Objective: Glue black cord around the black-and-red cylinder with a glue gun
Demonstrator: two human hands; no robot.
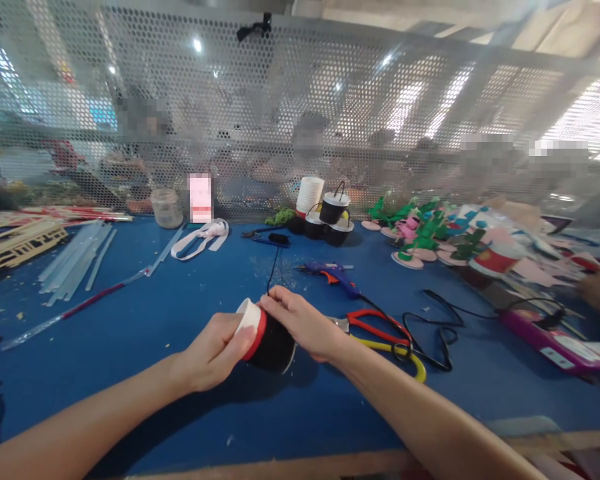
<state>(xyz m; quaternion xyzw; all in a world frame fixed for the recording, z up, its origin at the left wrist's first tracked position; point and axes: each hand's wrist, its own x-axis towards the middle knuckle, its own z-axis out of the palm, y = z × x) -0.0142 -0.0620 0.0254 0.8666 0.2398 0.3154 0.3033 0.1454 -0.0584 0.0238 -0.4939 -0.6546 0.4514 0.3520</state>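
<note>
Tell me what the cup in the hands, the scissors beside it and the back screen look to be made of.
Cup: probably paper or thin plastic, its white rim matte, wrapped in black with a red band; which one is unclear.
Scissors: grey metal at the pivot, glossy red and yellow handles, likely plastic.
Screen: perforated sheet metal, pale grey, with regular round holes that let light through.

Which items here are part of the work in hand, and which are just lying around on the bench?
In hand:
- black cup with white rim and red band, held by left hand
- black cord, pinched at the cup by right hand

Lying about:
- scissors
- blue glue gun
- glue sticks
- finished black cups
- foam figures
</note>
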